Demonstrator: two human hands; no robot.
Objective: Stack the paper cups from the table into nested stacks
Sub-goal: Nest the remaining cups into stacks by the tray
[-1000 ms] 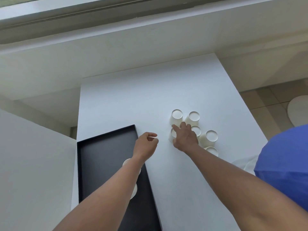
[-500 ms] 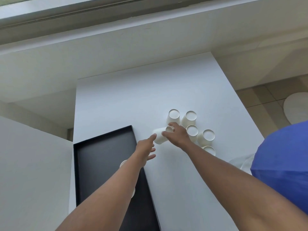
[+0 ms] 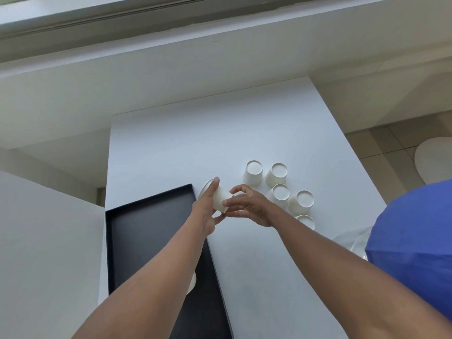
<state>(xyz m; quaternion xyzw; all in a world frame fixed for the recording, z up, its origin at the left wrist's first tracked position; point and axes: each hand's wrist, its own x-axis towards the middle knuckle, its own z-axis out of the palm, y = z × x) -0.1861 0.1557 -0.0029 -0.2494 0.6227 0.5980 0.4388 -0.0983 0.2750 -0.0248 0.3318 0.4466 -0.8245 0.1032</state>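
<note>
Both hands on one tipped paper cup [image 3: 220, 198] mid-frame, left hand [image 3: 205, 211] wrapped round it, right hand [image 3: 249, 208] pinching its base, just right of black tray [image 3: 137, 231], five upside-down cups [image 3: 281, 192] to the right on white table [image 3: 195, 143].
</note>
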